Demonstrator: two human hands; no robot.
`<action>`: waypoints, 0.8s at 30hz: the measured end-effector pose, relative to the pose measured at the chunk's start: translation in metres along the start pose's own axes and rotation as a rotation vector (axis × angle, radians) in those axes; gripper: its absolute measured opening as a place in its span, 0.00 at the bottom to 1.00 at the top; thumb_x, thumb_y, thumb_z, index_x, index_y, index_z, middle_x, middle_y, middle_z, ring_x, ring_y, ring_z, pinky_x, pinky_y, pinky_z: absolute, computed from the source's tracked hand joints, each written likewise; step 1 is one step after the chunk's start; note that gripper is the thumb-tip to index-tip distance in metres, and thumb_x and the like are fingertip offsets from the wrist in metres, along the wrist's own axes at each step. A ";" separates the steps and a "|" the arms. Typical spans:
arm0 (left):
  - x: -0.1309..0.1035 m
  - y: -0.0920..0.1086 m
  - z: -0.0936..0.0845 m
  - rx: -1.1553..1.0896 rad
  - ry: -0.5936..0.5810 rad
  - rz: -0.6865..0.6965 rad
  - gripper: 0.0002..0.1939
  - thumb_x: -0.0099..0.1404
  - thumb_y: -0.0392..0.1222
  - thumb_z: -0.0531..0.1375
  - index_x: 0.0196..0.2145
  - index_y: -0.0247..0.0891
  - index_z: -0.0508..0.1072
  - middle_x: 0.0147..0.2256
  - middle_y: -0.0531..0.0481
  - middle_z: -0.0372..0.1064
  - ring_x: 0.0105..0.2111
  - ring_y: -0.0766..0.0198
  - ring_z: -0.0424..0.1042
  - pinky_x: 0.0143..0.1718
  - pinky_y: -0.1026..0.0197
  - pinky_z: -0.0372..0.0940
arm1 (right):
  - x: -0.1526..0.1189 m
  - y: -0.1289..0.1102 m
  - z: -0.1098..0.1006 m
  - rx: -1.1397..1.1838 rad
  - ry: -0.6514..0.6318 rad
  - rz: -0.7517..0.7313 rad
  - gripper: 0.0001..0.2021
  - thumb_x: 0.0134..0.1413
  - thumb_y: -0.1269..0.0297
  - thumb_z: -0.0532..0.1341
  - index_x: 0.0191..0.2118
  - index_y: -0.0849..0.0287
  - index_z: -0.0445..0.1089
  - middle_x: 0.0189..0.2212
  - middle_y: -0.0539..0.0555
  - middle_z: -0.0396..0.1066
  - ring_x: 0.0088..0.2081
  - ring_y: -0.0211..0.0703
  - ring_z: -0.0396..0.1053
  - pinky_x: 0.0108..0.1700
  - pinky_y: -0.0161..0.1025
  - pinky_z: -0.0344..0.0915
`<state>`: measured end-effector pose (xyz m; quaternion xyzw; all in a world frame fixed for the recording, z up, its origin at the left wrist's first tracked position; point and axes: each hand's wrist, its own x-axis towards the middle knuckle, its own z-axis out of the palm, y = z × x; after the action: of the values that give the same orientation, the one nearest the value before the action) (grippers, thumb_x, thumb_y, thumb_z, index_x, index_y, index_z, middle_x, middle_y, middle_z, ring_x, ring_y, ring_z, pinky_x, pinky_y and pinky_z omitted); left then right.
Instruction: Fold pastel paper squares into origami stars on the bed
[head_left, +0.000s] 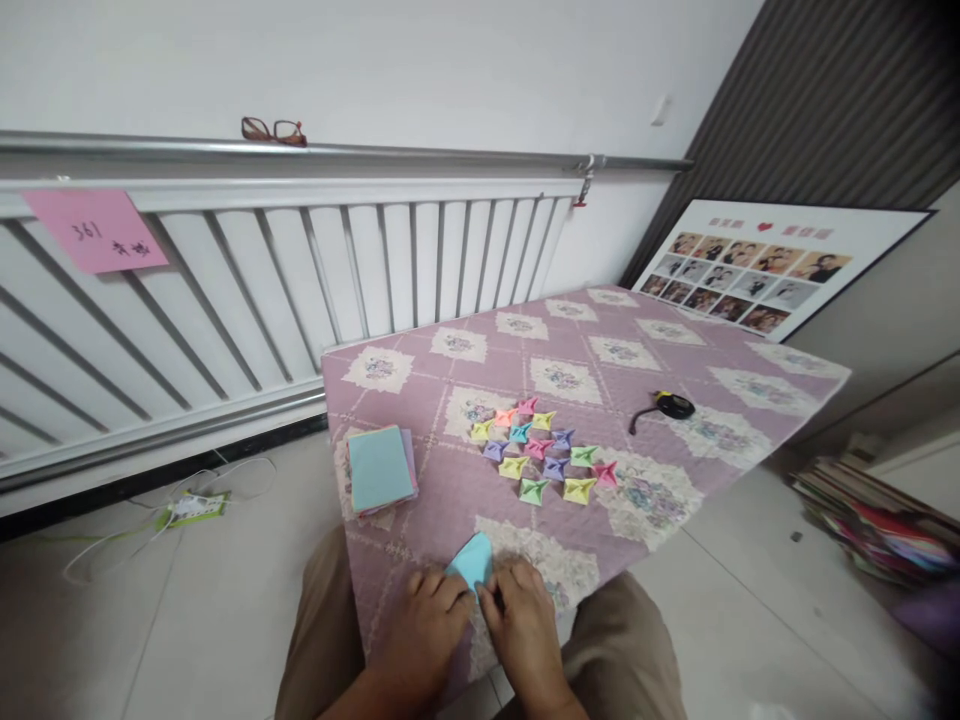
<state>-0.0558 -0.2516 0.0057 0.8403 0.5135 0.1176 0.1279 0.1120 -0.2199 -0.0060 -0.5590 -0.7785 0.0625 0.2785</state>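
A folded light blue paper lies on the cloth-covered table near its front edge, with a pointed top. My left hand is closed on its lower left side, fingers curled. My right hand pinches its lower right edge between thumb and fingers. The paper's bottom part is hidden by my fingers. Beyond my hands, several small folded paper pieces in pink, yellow, green, purple and blue stand in slanted rows. To the left sits a stack of coloured paper sheets, blue-green on top.
A black tape measure with a strap lies at the right of the table. Behind the table are a white radiator and a photo board. A power strip with cables is on the floor at left.
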 end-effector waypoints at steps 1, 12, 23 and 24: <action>0.000 -0.001 0.003 -0.014 0.008 -0.017 0.14 0.69 0.36 0.53 0.50 0.45 0.68 0.47 0.50 0.68 0.46 0.58 0.63 0.48 0.55 0.53 | 0.001 0.002 -0.001 0.024 0.000 -0.018 0.07 0.52 0.71 0.59 0.27 0.55 0.63 0.28 0.51 0.65 0.34 0.46 0.62 0.37 0.41 0.58; 0.008 -0.012 0.006 -0.037 0.009 -0.012 0.07 0.69 0.40 0.56 0.43 0.45 0.72 0.43 0.53 0.69 0.44 0.59 0.63 0.47 0.56 0.54 | 0.009 0.016 -0.007 0.244 -0.060 0.120 0.06 0.52 0.69 0.55 0.36 0.56 0.67 0.30 0.53 0.72 0.33 0.45 0.71 0.36 0.39 0.65; 0.009 -0.008 -0.003 -0.104 0.016 -0.061 0.06 0.67 0.39 0.58 0.41 0.44 0.73 0.44 0.53 0.69 0.46 0.60 0.63 0.48 0.56 0.53 | 0.019 0.005 -0.002 0.302 -0.189 0.266 0.08 0.46 0.71 0.56 0.35 0.54 0.65 0.24 0.47 0.68 0.26 0.41 0.67 0.30 0.35 0.60; 0.009 -0.009 -0.003 -0.111 0.020 -0.056 0.06 0.67 0.39 0.58 0.42 0.44 0.73 0.44 0.53 0.69 0.46 0.60 0.63 0.49 0.56 0.53 | 0.018 0.006 -0.002 0.317 -0.189 0.272 0.08 0.46 0.71 0.56 0.35 0.53 0.65 0.23 0.47 0.67 0.25 0.40 0.66 0.30 0.35 0.59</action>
<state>-0.0603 -0.2395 0.0063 0.8159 0.5309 0.1506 0.1725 0.1141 -0.2015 -0.0001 -0.5997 -0.6990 0.2732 0.2776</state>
